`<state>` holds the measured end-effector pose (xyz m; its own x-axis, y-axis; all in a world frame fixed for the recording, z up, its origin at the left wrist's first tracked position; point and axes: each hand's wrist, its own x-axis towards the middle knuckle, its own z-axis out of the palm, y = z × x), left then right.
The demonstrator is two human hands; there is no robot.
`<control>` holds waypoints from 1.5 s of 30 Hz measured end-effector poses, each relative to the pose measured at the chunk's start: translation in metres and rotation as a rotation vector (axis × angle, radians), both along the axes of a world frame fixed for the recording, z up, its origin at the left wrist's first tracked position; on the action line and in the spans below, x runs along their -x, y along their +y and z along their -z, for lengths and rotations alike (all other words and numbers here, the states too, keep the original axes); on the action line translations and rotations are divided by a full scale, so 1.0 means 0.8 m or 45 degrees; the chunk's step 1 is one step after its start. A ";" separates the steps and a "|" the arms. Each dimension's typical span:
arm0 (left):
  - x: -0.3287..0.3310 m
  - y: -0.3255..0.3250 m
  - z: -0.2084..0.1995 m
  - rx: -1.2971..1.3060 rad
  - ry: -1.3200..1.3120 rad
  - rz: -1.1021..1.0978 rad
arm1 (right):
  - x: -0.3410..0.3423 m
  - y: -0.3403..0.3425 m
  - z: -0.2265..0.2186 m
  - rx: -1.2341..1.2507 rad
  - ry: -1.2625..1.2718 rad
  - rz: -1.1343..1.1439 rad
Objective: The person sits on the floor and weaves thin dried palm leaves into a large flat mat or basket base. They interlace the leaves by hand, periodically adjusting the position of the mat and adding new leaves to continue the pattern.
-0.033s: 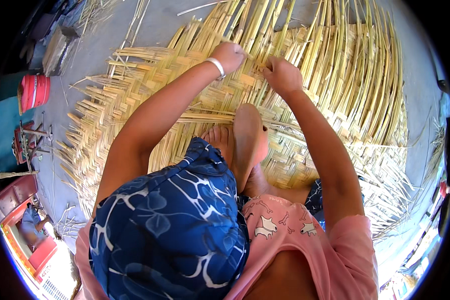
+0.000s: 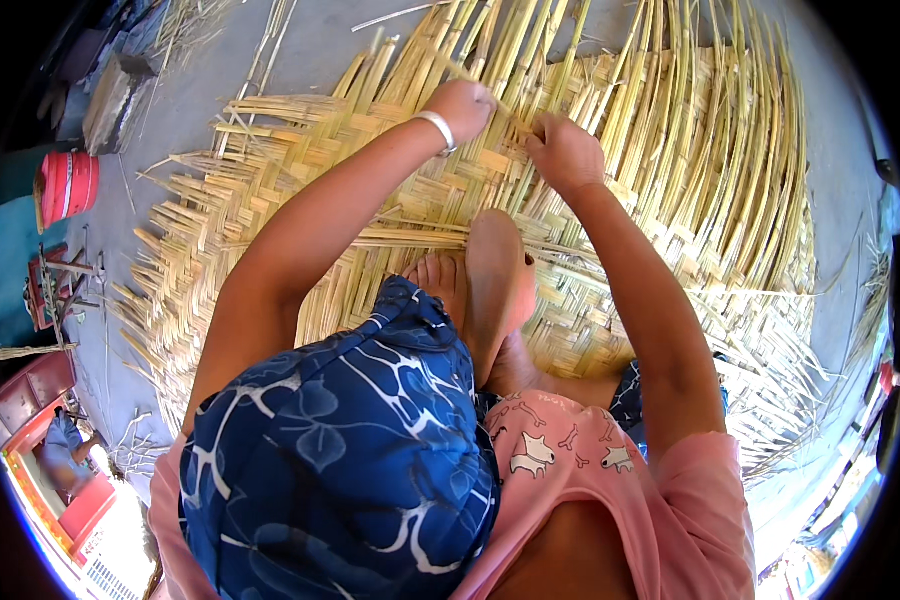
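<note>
A large woven reed mat (image 2: 270, 180) lies on the ground under me. Over its far part, my left hand (image 2: 460, 112) and my right hand (image 2: 568, 152) are both closed on one reed strip (image 2: 508, 116). The strip stretches across the short gap between my fists, and its blurred far end sticks out beyond my left hand. My left wrist wears a white band. Just right of my right hand, long unwoven reeds (image 2: 660, 130) run away from me side by side. My bare feet (image 2: 495, 280) rest on the mat, one sole turned up.
Loose reed ends fringe the mat. On the grey ground to the left are a red bucket (image 2: 69, 186), a stone block (image 2: 118, 105) and a wooden frame (image 2: 65, 280). Another person (image 2: 65, 450) is at the lower left. Cut reeds (image 2: 267, 50) lie beyond the mat.
The reed strip's far end has swung slightly to the right. My left hand has shifted up a little, still closed on the strip; my right hand has hardly moved.
</note>
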<state>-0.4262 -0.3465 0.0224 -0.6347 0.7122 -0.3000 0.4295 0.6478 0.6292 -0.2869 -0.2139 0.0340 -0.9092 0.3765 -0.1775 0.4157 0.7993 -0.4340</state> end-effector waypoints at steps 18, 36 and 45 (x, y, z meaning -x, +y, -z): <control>0.016 0.060 -0.020 -0.037 -0.606 -0.212 | -0.027 0.008 -0.007 0.416 0.398 0.325; 0.010 0.049 0.017 0.007 -0.697 -0.345 | -0.032 0.007 -0.010 0.543 0.398 0.344; -0.003 0.055 -0.013 0.050 -0.595 -0.170 | -0.029 0.009 -0.011 0.553 0.364 0.342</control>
<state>-0.4235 -0.3022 0.0328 -0.5109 0.6161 -0.5995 0.0182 0.7050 0.7089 -0.2638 -0.2066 0.0426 -0.8267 0.5479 -0.1283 0.3969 0.4061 -0.8231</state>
